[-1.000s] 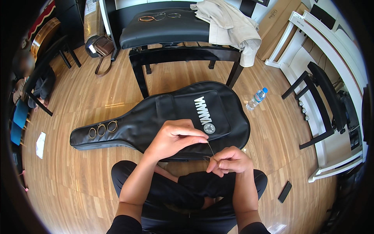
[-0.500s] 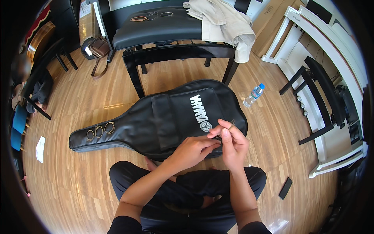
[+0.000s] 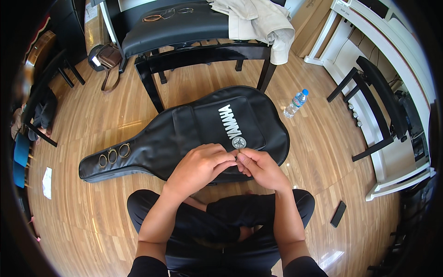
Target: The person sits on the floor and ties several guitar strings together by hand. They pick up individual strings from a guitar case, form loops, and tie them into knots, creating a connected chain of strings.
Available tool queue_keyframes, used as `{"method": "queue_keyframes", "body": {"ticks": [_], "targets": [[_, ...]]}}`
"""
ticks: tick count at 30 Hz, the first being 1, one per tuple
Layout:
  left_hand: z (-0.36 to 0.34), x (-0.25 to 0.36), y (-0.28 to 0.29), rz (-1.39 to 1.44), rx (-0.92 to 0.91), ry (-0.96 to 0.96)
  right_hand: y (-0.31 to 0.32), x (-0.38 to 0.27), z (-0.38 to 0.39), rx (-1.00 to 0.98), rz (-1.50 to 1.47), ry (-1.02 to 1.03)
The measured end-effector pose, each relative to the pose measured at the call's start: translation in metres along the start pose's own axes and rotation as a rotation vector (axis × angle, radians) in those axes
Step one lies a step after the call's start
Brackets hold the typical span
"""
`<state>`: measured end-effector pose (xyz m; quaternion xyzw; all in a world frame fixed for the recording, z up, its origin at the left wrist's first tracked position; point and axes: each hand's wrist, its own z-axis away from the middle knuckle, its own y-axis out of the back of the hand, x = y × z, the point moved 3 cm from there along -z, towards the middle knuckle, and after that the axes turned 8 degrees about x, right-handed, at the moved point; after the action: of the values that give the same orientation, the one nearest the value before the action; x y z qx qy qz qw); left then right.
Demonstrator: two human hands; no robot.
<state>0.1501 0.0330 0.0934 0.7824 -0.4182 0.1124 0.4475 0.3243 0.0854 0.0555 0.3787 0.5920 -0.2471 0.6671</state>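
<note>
My left hand (image 3: 203, 165) and my right hand (image 3: 261, 167) meet over the lower edge of a black guitar bag (image 3: 210, 127). Both are closed in a pinch, fingertips touching, on what looks like a thin guitar string, mostly hidden by the fingers. Three coiled guitar strings (image 3: 112, 156) lie in a row on the bag's narrow neck end. The bag rests flat on the floor in front of my crossed legs (image 3: 221, 221), its neck pointing left.
Beyond the bag stands a black padded bench (image 3: 180, 32) with more coiled strings (image 3: 159, 16) and a beige jacket (image 3: 258, 23). To the right are a water bottle (image 3: 296, 103), a phone (image 3: 338, 213), a black stool (image 3: 376, 106) and a white keyboard stand (image 3: 344, 44). White paper (image 3: 47, 183) lies left.
My right hand has come down and left against my left hand, which has turned and moved slightly left. The string strand seen by the fingers before is now mostly covered. The view has shifted slightly.
</note>
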Motion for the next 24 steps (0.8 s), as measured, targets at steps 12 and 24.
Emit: {"method": "queue_keyframes", "body": {"ticks": [12,24], "targets": [[0.002,-0.019,-0.005,0.545,-0.064,0.310,0.003,0.007,0.002,-0.320,-0.378,0.012],[0.006,-0.033,-0.017,0.977,-0.057,0.682,0.002,0.008,-0.011,0.017,-0.476,0.040]]}}
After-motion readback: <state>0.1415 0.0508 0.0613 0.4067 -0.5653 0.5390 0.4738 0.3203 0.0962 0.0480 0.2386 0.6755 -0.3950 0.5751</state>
